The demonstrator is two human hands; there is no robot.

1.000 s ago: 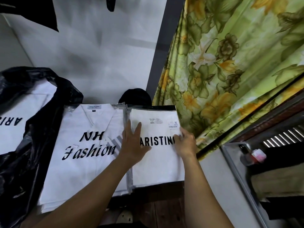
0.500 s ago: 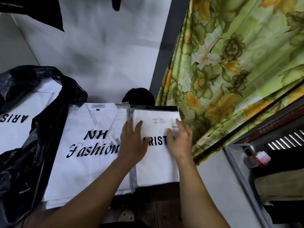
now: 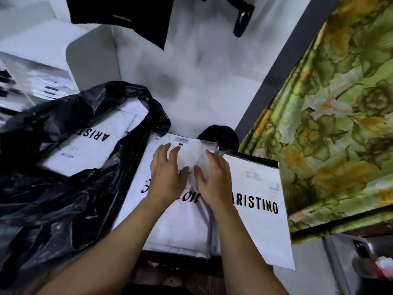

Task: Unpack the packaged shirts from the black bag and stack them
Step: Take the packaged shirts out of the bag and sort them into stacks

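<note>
Left hand: centre of the frame, palm down, fingers straight and spread, lying flat on the folded white shirt in a clear plastic wrapper with black script lettering
Right hand: just right of the left hand, thumbs close together, palm down, fingers extended and loose on the crinkled upper part of the same wrapper, curled round nothing
Clear-wrapped shirt: centre, out of the bag, collar label towards the top of the frame, lettering mostly covered by both hands and forearms, layers beneath it visible at its lower edge
Flat white packet with a black top strip, printed ARISTINO: centre right, touching the right edge of the clear-wrapped shirt, print upright, small labels near its upper right corner
Crumpled black plastic bag: left half of the frame, mouth open towards the centre, its edge against the left side of the clear-wrapped shirt
White packet inside the bag: centre left, lying in the bag's mouth, ARISTINO print upside down
Green and yellow floral curtain: right side, top to lower right
Plain white wall: upper centre, behind the packets
Rounded black object: just above the two packets, kind not clear
White shelf unit: upper left, blurred stacked packets beside it
Dark hanging cloth: top edge, left of centre
</note>
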